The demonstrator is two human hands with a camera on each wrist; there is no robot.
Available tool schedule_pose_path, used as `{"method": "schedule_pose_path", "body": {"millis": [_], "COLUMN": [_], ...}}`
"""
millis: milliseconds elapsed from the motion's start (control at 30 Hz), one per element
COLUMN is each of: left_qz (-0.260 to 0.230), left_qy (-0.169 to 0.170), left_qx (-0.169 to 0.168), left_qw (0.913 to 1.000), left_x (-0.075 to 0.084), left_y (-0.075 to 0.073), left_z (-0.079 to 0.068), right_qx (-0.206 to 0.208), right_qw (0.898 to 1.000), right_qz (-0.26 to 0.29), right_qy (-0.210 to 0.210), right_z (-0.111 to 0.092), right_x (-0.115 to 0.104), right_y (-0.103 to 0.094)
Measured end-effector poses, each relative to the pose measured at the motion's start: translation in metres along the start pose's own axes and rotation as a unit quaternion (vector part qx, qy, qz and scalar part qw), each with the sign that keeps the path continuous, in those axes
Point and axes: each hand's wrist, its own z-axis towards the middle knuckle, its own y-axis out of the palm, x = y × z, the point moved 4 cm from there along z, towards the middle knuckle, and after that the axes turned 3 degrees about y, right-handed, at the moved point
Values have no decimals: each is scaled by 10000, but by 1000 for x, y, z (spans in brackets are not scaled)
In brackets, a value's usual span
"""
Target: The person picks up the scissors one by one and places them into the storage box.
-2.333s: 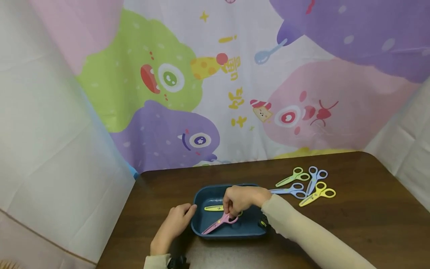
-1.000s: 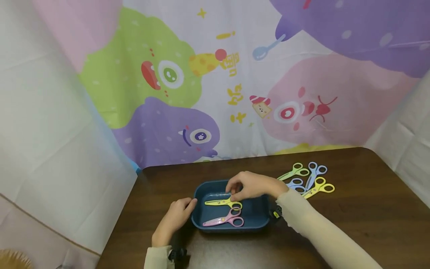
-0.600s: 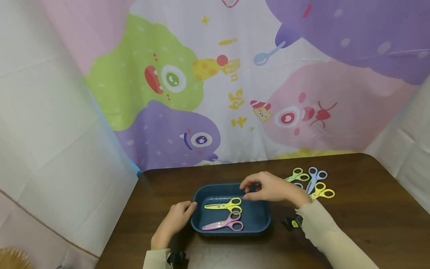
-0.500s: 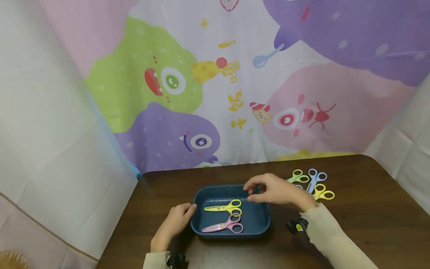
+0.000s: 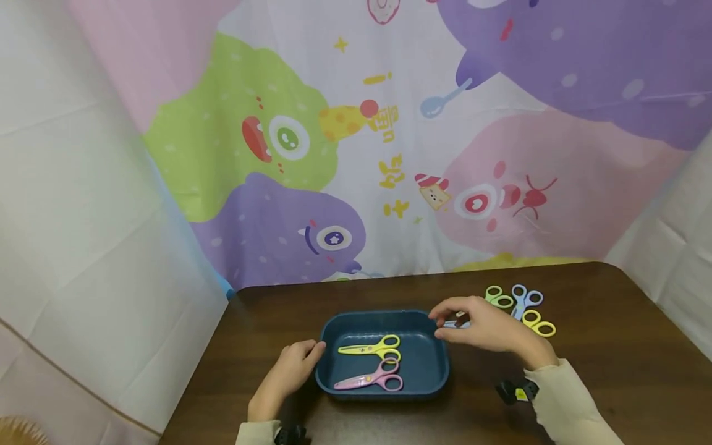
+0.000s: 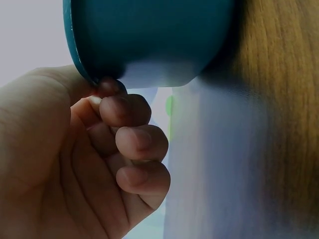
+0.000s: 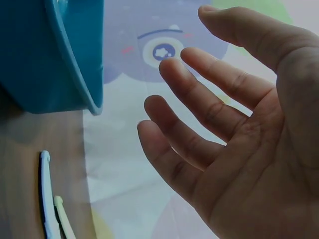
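Observation:
A dark blue tray (image 5: pixel 384 318) stands on the table, holding yellow scissors (image 5: pixel 361 350) and, nearer the front, pink scissors (image 5: pixel 361 380). At the tray's left end my left hand (image 5: pixel 286 374) pinches the rim between thumb and curled index finger, as the left wrist view shows. My right hand (image 5: pixel 484 324) hovers past the tray's right end with fingers spread and nothing in them. Behind and beneath it lie blue scissors (image 5: pixel 457 324), mostly hidden. Just beyond are green scissors (image 5: pixel 499 298), more blue scissors (image 5: pixel 525 300) and yellow scissors (image 5: pixel 538 324), the latter partly covered by the hand.
The brown table (image 5: pixel 267 315) ends at a cartoon-printed cloth (image 5: pixel 389 247) hanging behind it. White cloth walls (image 5: pixel 100 247) close in on the left and right. Both wrists carry a small black camera (image 5: pixel 517 392).
My right hand laid the pink scissors in the tray beside the yellow ones, released them, then moved right over the rim toward the loose scissors. The left hand stayed on the rim.

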Motion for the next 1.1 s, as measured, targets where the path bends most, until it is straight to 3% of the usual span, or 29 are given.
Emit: {"method": "schedule_pose_path", "body": {"millis": [333,467,867,1100], "left_qz": [-40,-64,-43,-107], "left_qy": [119,-1,34,-106], "left_qx": [28,11,-22,-160], "left_qw": [9999,10000,10000,9998], "left_x": [2,3,5,2], "left_y": [1,-1,-2,-1], "left_z": [5,3,9,2], "right_qx": [507,652,821,718], "right_qw": [9984,9968,9941,9954], "right_qz": [-259,-445,-691,-602], "right_qy": [48,113,150,192], "right_z": [-18,-22,-27,-29], "right_x": [7,8,5,6], "right_y": [-13,-20,-38,-38]}}
